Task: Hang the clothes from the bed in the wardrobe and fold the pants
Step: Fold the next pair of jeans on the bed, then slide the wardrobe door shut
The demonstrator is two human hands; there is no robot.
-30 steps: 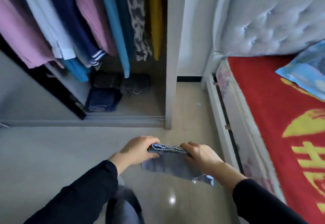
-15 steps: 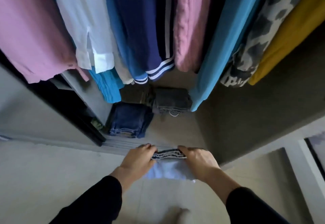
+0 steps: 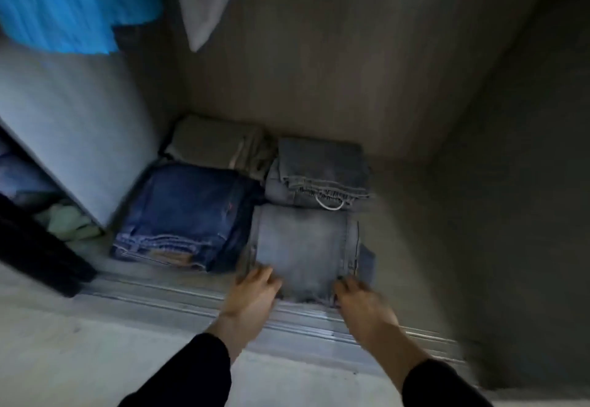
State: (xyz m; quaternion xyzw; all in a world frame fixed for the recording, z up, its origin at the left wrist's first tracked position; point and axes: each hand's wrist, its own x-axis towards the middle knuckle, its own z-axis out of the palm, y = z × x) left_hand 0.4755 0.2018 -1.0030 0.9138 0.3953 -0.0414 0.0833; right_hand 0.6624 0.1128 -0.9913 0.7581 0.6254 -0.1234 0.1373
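We see the folded pale jeans [image 3: 303, 247] lying flat at the front edge of the wardrobe floor [image 3: 405, 215], with their near hem reaching the sliding-door track [image 3: 159, 295]. Their left edge lies against the dark blue jeans [image 3: 188, 212] and their far edge meets the grey jeans [image 3: 322, 167]. A khaki pair [image 3: 214, 145] fills the back left corner against the side panel [image 3: 73, 138].

The left hand [image 3: 252, 291] is at the near left corner of the pale jeans and the right hand [image 3: 360, 301] at the near right corner, fingertips on the cloth. The fingers of each hand look close together, but with the blur we cannot tell whether they pinch the hem or only press it.

To the right of the pale jeans the floor runs bare up to the right wall [image 3: 510, 183], and there is bare floor behind the grey pair too. A bright blue garment [image 3: 64, 1] and a white one [image 3: 204, 1] hang high on the left, well above the stacks.
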